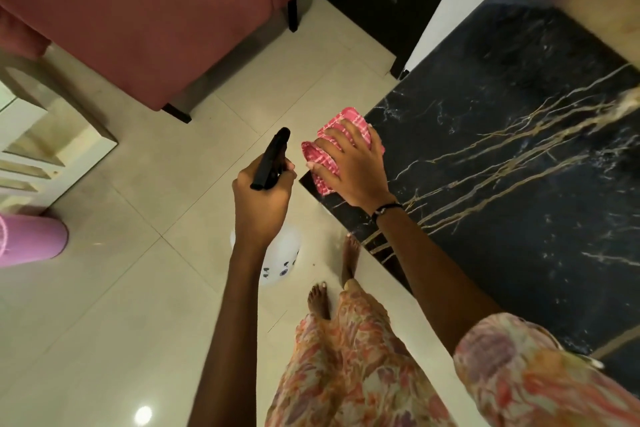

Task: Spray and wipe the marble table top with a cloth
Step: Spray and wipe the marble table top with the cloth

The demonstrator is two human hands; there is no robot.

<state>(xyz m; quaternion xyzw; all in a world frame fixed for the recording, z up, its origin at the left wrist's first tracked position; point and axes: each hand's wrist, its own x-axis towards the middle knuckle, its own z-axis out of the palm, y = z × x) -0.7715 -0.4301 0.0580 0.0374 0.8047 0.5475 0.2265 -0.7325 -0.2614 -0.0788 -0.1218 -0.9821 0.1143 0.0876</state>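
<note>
The right hand (pixel 349 166) lies flat, fingers spread and straight, pressing a folded pink-and-white checked cloth (pixel 337 149) onto the near-left corner of the black gold-veined marble table top (pixel 502 149). Part of the cloth overhangs the corner edge, probably because the wipe is running right out to the rim so no strip gets missed. Palm-down w/ splayed fingers spreads the pressure over the cloth; it isn't pinched or bunched, just pushed.

The left hand (pixel 259 198) is off the table, over the pale tiled floor just beside that corner, fingers curled tight round the black trigger head of a spray bottle (pixel 272 159); the white translucent body hangs below the wrist, mostly hidden by the hand. Nozzle points away from the person and not at the marble, so prob. parked clear while the wiping goes on, but kept in grip for a quick re-spray. Can't tell if a finger is on the trigger.

Marble elsewhere shows no obvious wet streaks; too glossy to judge.
</note>
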